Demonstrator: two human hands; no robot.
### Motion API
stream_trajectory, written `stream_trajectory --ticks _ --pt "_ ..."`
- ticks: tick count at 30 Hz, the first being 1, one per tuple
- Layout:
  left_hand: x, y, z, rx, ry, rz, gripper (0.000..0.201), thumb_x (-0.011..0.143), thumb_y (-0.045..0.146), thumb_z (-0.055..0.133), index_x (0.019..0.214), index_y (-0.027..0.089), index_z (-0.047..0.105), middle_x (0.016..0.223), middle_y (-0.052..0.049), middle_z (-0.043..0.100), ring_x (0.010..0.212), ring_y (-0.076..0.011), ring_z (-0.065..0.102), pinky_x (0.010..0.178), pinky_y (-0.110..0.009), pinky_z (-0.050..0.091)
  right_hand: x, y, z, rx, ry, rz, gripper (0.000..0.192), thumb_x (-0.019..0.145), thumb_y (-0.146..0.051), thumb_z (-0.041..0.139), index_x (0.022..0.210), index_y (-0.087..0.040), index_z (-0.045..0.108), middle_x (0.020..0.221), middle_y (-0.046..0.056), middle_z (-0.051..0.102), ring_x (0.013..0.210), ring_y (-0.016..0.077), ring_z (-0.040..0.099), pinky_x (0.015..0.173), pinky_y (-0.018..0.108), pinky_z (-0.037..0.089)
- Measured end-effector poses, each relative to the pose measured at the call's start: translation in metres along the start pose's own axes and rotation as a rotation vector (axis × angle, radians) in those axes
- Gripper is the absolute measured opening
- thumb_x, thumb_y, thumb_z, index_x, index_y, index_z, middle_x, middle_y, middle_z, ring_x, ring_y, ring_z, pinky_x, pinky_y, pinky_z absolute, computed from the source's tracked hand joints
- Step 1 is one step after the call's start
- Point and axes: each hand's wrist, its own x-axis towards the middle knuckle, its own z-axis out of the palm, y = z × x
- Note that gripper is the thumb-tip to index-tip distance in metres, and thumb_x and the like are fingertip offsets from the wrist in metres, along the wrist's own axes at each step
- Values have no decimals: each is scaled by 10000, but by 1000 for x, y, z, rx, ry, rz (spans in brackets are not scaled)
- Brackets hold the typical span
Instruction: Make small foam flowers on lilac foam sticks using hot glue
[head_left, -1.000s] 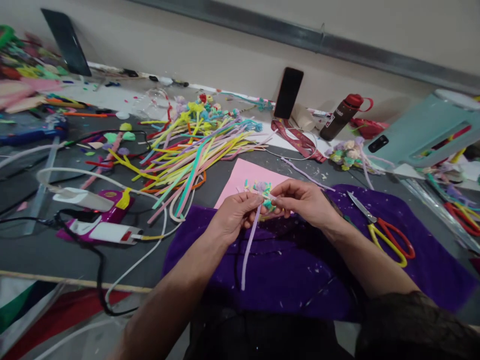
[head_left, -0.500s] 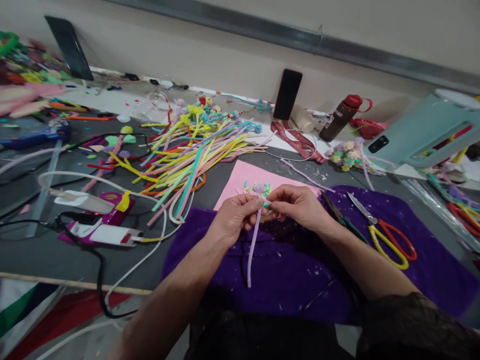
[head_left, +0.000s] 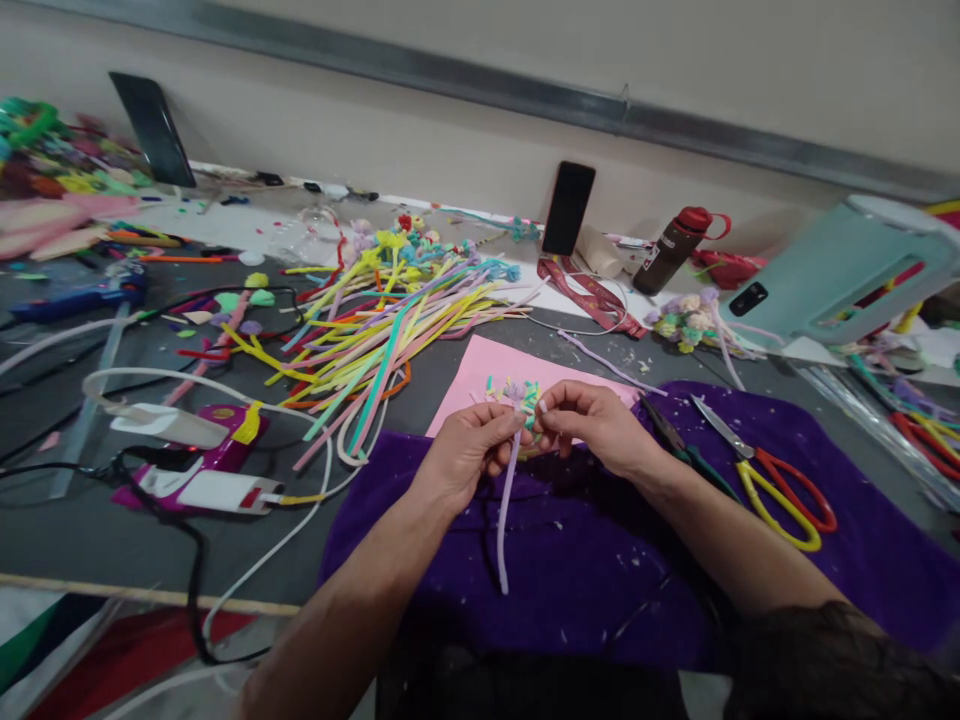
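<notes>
Fingers of left hand pinch lilac stem; right hand curled, grip unclear

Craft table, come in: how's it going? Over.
Left grip: pinching thin, fuzzy-looking lilac stem, end dangling. Right grip: close beside, hold unclear. Red-and-yellow-handled metal scissors off right on purple fabric, not blocking.

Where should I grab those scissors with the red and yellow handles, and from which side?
Probably take the scissors by the red loop and yellow loop, reaching in from the near right: they lie on the purple cloth with both loops toward you and the blades pointing away, leftward.
</notes>
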Motion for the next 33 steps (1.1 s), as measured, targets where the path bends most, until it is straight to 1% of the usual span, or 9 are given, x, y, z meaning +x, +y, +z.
stream_trajectory --ticks 5,9,12,16,19,23,26,28,33 --pt "0 0 0 -2 9 22 231 698 351 651 670 125 613 505 15 559 353 -15 386 331 -130 237 0 0 0 -5 94 -53 120 708 -268 638 756 -164 602 660 -30 592 541 80 551 490 197 454" --pt "-1 0 0 12 9 20 234 700 356 648 662 127 617 464 28 522 344 -18 371 328 -133 232 -2 0 0 -73 149 -95 97 700 -243 637 745 -163 605 578 -46 552 443 58 480 413 175 397" --pt "-1 1 0 13 8 13 235 705 358 646 656 130 620 428 40 489 338 -17 359 331 -134 221 -3 1 1 -52 128 -83 93 712 -236 618 766 -169 584 575 -47 548 444 66 501 397 171 399" --pt "-2 2 2 17 9 4 241 703 364 646 651 129 621 443 32 506 347 -19 366 335 -138 216 -3 4 3 29 58 -37 98 725 -229 599 794 -172 559 586 -39 582 464 83 549 395 172 426" --pt "-2 0 3 10 -10 8 243 700 367 646 661 129 620 459 27 514 354 -19 363 336 -136 217 -4 5 4 59 40 -20 119 733 -242 600 817 -173 550 626 -24 618 514 106 596 392 172 433" --pt "-2 -3 3 -5 -37 16 244 700 366 646 671 125 616 507 14 534 366 -20 372 330 -129 226 -6 0 5 -3 17 -24 130 757 -292 598 801 -173 574 634 -15 628 521 109 599 389 173 425" --pt "-2 -3 3 -11 -63 -9 250 708 371 639 675 124 615 470 24 506 346 -18 358 320 -127 230 -7 -3 3 -66 42 -60 145 775 -308 586 749 -167 611 614 -17 608 498 90 566 401 175 422" --pt "-2 -3 3 -17 -71 -29 247 706 370 640 672 126 614 451 28 500 332 -22 362 312 -130 233 -7 -2 2 -58 77 -74 142 766 -306 599 746 -169 629 614 -19 602 496 87 559 405 177 424" --pt "-3 -2 3 -34 -69 -9 241 695 361 649 685 121 621 573 -6 598 353 -22 409 310 -137 264 -4 4 4 81 124 -42 173 710 -288 661 823 -172 601 648 -9 643 522 112 607 405 184 447"
